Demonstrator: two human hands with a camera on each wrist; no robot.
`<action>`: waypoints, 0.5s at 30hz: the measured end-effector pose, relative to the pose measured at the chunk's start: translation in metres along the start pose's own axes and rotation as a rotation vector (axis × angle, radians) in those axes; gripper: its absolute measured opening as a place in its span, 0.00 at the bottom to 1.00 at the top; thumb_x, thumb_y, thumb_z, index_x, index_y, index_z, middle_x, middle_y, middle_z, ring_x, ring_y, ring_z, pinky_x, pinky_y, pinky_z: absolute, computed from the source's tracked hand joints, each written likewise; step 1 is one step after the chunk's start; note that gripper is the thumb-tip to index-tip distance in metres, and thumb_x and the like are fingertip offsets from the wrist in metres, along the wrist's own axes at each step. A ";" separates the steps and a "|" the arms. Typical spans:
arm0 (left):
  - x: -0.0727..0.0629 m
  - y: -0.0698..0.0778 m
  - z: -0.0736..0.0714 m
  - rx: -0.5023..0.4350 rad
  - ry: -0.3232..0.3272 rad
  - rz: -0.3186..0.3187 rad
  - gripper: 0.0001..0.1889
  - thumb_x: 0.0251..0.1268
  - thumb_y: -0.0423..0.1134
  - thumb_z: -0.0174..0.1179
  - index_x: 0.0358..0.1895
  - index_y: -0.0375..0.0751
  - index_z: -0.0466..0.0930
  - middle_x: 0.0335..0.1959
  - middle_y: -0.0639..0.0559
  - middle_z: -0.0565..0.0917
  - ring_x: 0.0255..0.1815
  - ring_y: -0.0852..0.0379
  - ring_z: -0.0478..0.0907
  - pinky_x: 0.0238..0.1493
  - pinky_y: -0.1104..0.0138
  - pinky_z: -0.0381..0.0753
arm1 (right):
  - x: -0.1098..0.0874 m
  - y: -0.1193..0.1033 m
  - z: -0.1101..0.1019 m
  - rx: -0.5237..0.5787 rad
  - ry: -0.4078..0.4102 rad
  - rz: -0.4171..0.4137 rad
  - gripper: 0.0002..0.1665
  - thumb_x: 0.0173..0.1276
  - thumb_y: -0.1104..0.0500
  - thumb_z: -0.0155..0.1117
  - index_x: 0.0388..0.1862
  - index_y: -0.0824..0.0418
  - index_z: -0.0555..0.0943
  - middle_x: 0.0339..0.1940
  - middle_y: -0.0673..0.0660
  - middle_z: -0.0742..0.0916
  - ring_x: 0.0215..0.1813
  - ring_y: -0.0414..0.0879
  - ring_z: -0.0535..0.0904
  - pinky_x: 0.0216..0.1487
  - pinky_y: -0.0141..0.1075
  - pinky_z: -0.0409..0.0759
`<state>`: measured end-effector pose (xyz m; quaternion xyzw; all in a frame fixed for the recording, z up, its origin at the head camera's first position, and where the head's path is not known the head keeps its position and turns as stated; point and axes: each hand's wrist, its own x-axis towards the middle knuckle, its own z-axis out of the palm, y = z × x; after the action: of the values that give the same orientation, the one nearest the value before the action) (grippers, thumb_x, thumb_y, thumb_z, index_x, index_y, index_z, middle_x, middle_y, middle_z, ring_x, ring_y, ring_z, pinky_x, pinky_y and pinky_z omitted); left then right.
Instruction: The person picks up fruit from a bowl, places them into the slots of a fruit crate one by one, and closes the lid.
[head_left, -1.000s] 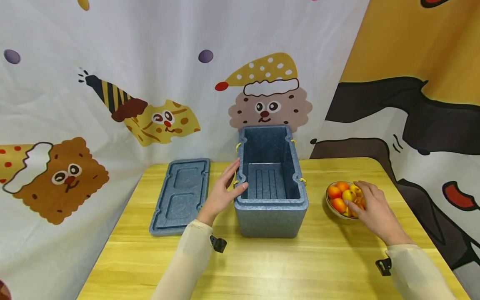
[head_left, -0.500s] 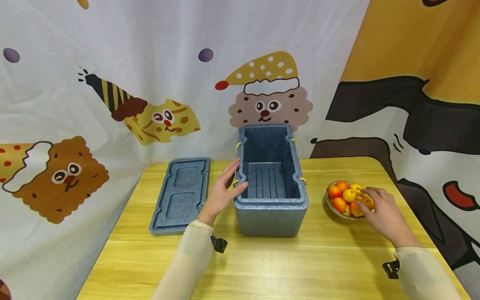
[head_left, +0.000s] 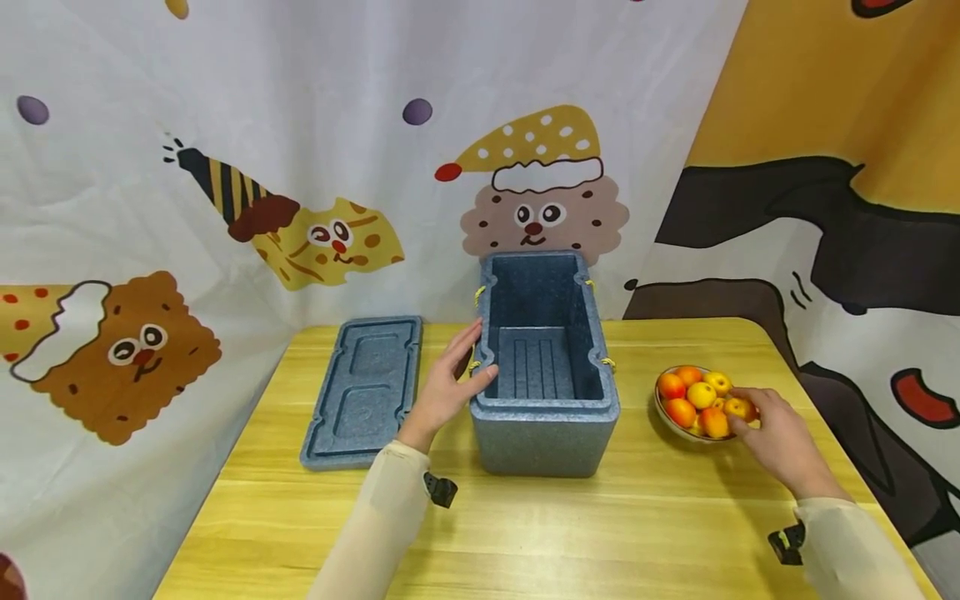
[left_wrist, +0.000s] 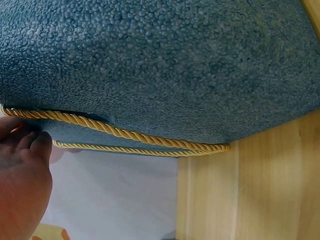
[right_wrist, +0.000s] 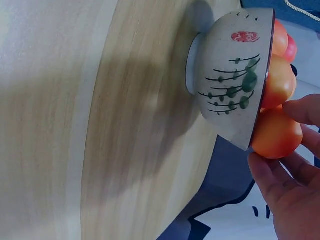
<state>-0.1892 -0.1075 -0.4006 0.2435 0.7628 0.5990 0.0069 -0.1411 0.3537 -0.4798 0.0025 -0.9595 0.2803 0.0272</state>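
A blue-grey speckled foam cooler box [head_left: 546, 437] stands lidless at the middle of the table, its ribbed floor visible. My left hand [head_left: 444, 390] rests on its left rim, fingers straight along the outer side and thumb over the edge. Beside those fingers runs a yellow twisted rope [left_wrist: 125, 134]. On the right, a white painted bowl [right_wrist: 225, 75] is heaped with orange and yellow fruit [head_left: 701, 395]. My right hand [head_left: 780, 437] reaches over the bowl's right edge. Its thumb and fingers pinch an orange-red fruit [right_wrist: 277, 134] at the rim.
The matching lid [head_left: 363, 392] lies flat on the wooden table [head_left: 525, 533], left of the box. A white curtain [head_left: 322, 100] with cartoon prints hangs close behind the table and box. The table's right edge runs near the right forearm.
My right hand has moved from over the middle of the bowl to its right edge and closed around a fruit there. The left hand keeps its place on the box rim.
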 end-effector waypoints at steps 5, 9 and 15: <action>0.000 -0.001 0.001 -0.009 -0.001 0.010 0.34 0.70 0.31 0.58 0.74 0.25 0.54 0.76 0.34 0.53 0.76 0.42 0.49 0.71 0.51 0.52 | -0.002 0.000 0.001 -0.007 0.015 0.014 0.28 0.66 0.65 0.64 0.61 0.77 0.70 0.56 0.78 0.71 0.52 0.73 0.69 0.49 0.68 0.69; -0.001 -0.001 0.001 -0.012 0.008 -0.002 0.34 0.70 0.32 0.58 0.74 0.27 0.54 0.76 0.36 0.53 0.76 0.43 0.49 0.72 0.52 0.52 | -0.003 -0.001 0.001 0.006 0.028 0.028 0.27 0.67 0.64 0.64 0.61 0.77 0.70 0.56 0.77 0.71 0.53 0.73 0.69 0.49 0.68 0.70; -0.001 -0.004 0.001 -0.027 0.015 0.002 0.34 0.70 0.31 0.57 0.74 0.27 0.54 0.76 0.36 0.53 0.76 0.44 0.50 0.72 0.53 0.52 | -0.002 -0.009 -0.001 0.078 0.111 0.022 0.26 0.71 0.63 0.60 0.63 0.76 0.69 0.59 0.76 0.70 0.56 0.72 0.68 0.50 0.67 0.70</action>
<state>-0.1894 -0.1076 -0.4051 0.2395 0.7544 0.6112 0.0041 -0.1389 0.3467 -0.4746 -0.0226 -0.9449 0.3173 0.0772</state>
